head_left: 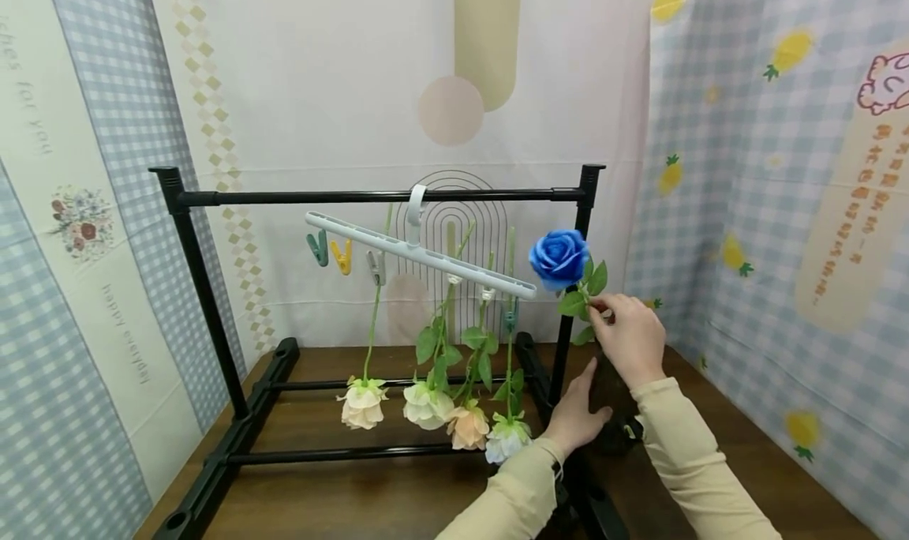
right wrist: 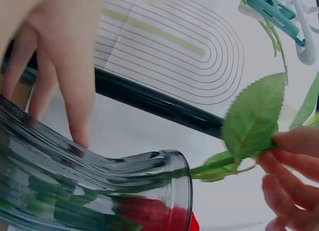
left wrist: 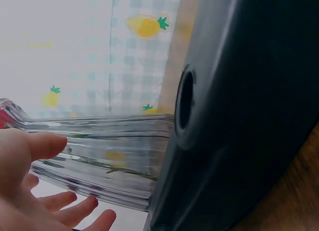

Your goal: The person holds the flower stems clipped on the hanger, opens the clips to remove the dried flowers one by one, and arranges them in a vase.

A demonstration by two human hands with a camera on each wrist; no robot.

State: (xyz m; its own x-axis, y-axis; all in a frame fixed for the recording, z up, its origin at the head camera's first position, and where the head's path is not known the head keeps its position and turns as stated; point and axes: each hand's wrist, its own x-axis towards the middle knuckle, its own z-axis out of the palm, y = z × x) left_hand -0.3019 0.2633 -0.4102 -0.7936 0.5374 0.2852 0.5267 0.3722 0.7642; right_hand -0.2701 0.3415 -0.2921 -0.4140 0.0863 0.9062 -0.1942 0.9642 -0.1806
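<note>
My right hand (head_left: 630, 336) pinches the leafy stem of a blue rose (head_left: 559, 259), whose bloom stands upright past the hanger's lower right end. In the right wrist view, the stem runs into the mouth of a clear ribbed glass vase (right wrist: 164, 178), which also contains a red flower (right wrist: 144, 211) and green stems. My left hand (head_left: 578, 414) is at the vase's side, fingers extended and spread; in the right wrist view its fingertips appear to touch the glass. A pale blue hanger (head_left: 419, 250) hangs tilted, its right end lower.
The hanger hooks over a black rack (head_left: 383, 197). Clips on it hold upside-down flowers: cream (head_left: 363, 404), whitish (head_left: 428, 404), peach (head_left: 469, 427) and pale blue (head_left: 507, 439). A green clip (head_left: 317, 248) and yellow clip (head_left: 342, 257) hold nothing. Patterned cloth (head_left: 753, 232) hangs around the wooden table (head_left: 341, 496).
</note>
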